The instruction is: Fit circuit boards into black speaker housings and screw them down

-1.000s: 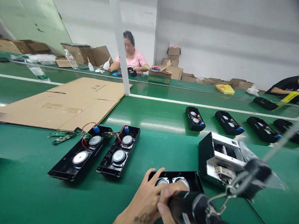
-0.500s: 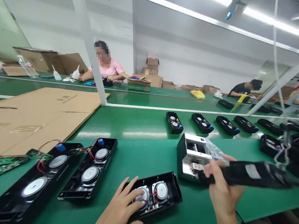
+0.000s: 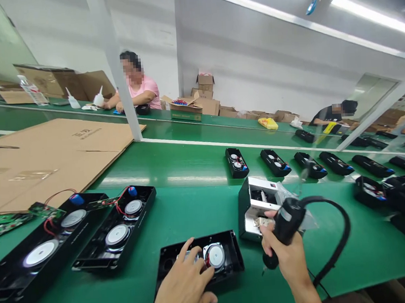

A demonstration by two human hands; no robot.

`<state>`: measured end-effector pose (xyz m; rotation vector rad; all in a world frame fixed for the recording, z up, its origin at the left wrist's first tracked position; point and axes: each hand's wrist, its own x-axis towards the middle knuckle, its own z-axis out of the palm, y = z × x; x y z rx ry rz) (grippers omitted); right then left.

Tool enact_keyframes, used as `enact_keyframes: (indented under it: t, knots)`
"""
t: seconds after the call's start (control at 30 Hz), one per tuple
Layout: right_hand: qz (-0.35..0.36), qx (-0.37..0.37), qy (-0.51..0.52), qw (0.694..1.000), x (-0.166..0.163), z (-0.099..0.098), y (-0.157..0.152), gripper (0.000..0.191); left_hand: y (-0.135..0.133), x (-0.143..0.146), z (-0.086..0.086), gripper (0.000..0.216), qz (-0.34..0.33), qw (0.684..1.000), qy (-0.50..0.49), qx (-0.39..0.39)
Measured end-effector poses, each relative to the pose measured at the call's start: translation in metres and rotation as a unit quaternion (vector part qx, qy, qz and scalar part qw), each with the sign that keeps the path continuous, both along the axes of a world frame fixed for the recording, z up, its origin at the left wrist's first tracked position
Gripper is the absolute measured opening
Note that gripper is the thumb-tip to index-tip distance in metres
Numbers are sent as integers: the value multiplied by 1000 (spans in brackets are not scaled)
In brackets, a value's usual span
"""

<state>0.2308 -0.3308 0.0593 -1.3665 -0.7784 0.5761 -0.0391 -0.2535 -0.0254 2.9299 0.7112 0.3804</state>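
Black speaker housing lies flat on the green bench, directly in front of the person, open side up, long axis running roughly left-right across the view. Two round speaker drivers face up in it: right one fully visible, left one partly under the fingers. Red wires between them.

Left hand: fingers spread, pressing down on the housing over the left driver. Right hand: wrapped around a black corded electric screwdriver, nose angled down toward the bench, black cord looping off to the right.

Silver metal jig sits just beside the housing, right of it (open side toward the person, as far as I can tell).

Count: 2 more open housings to the left, 2 drivers each. Farther row: 6 housings, plus a cluster at right, count unclear. Green circuit boards at far left, on a flat cardboard sheet's edge. 2 co-workers across the belts.
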Motion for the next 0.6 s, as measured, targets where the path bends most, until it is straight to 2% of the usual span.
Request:
enact_keyframes:
  t: [0.13, 0.2, 0.3, 0.47, 0.6]
  knots:
    - [49, 98, 124, 986, -24, 0, -27, 35, -2, 1, -4, 36, -11, 1000, -7, 25]
    - [67, 150, 136, 977, -37, 5, -31, 27, -2, 3, -4, 36, -15, 999, -20, 40]
    - [80, 204, 137, 966, -59, 10, -26, 26, -3, 5, -5, 40, -14, 998, -33, 57]
    - [74, 189, 156, 967, -89, 9, -9, 24, -3, 5, -8, 42, -22, 997, -45, 55]
    - [81, 163, 165, 969, -98, 0, -4, 25, -3, 4, -7, 39, -25, 998, -35, 36]
